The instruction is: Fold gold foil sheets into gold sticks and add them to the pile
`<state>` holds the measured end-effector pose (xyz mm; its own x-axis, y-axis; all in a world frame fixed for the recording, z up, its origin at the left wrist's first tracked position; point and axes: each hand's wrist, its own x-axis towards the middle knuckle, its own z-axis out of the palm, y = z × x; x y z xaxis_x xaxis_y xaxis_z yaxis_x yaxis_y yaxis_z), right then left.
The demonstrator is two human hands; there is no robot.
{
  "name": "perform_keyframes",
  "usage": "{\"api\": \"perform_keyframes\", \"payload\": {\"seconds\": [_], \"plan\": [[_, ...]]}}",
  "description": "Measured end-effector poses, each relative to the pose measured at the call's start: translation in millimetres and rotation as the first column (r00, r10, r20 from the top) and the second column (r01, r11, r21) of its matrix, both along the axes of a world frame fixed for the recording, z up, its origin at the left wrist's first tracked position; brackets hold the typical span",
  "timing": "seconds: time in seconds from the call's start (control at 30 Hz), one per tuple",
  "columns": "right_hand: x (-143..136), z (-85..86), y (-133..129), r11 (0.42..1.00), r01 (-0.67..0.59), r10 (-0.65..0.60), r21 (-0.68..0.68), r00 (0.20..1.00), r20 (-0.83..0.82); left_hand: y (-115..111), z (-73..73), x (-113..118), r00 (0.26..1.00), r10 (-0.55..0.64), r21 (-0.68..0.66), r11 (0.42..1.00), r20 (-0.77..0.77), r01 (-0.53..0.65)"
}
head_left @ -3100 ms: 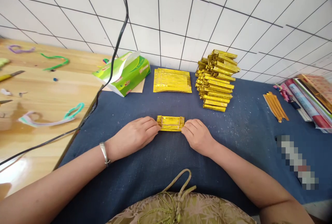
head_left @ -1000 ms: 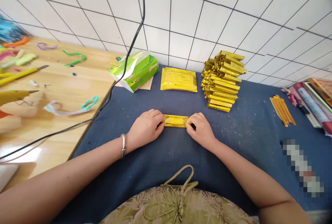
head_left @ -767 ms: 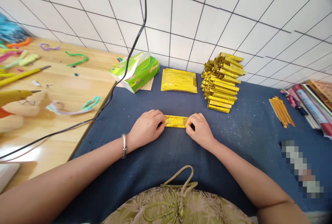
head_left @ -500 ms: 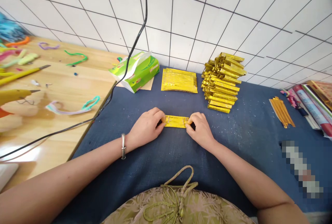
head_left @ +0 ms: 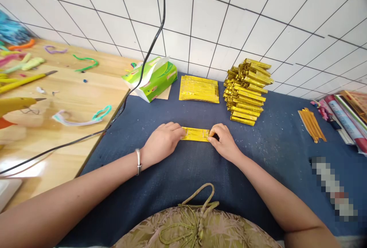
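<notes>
A flat strip of gold foil paper (head_left: 196,134) with creases along its length lies on the dark blue cloth in front of me. My left hand (head_left: 164,141) has its fingers closed on the left end, the fingertips partly hidden behind the knuckles. At the right end, my right hand (head_left: 223,141) pinches the strip's edge between thumb and forefinger. Beyond it lies a stack of flat gold foil strips (head_left: 199,88). To the right of that stack rises a pile of folded gold foil tubes (head_left: 246,91).
A green tissue pack (head_left: 160,79) stands by the wall, with a black cable (head_left: 146,56) hanging in front. At left, a wooden table (head_left: 80,98) bears pipe cleaners and a yellow glue gun (head_left: 20,104). Brown strips (head_left: 312,124) and books (head_left: 349,118) lie at right.
My left fingers have flattened down over the strip's left end. My right hand has shifted slightly to the right, still pinching its end. The view has moved a little.
</notes>
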<state>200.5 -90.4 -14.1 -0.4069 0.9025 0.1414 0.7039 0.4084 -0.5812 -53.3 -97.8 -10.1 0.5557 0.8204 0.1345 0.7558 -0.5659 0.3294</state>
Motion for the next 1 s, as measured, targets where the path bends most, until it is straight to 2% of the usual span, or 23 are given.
{"api": "perform_keyframes", "payload": {"seconds": [0.13,0.23,0.37,0.47,0.7,0.87,1.0], "plan": [[-1,-0.1,-6,0.996,-0.017,0.014,0.086,0.999,0.032,-6,4.8,3,0.991,-0.038,0.100,0.994,-0.127,0.051],[-1,-0.2,-13,0.985,-0.053,0.030,0.164,0.990,0.141,-4,4.5,3,0.987,-0.052,0.132,0.989,-0.151,0.072],[-2,2.2,-25,0.950,-0.173,0.070,0.259,0.929,0.363,0,2.8,0,0.984,-0.060,0.177,0.980,-0.169,0.090],[-4,6.1,-34,0.920,-0.258,0.111,0.294,0.893,0.436,-1,5.6,-1,0.981,-0.075,0.192,0.975,-0.178,0.110],[-16,13.9,-52,0.927,-0.294,0.191,0.232,0.904,0.382,-16,17.7,6,0.960,-0.089,0.153,0.979,-0.265,0.133],[-31,19.2,-69,0.898,-0.395,0.300,0.192,0.871,0.389,-18,17.8,12,0.983,-0.044,0.130,0.989,-0.179,0.068],[-35,20.4,-73,0.857,-0.475,0.386,0.200,0.849,0.361,-14,13.8,11,0.990,-0.097,0.082,0.991,-0.103,0.105]]}}
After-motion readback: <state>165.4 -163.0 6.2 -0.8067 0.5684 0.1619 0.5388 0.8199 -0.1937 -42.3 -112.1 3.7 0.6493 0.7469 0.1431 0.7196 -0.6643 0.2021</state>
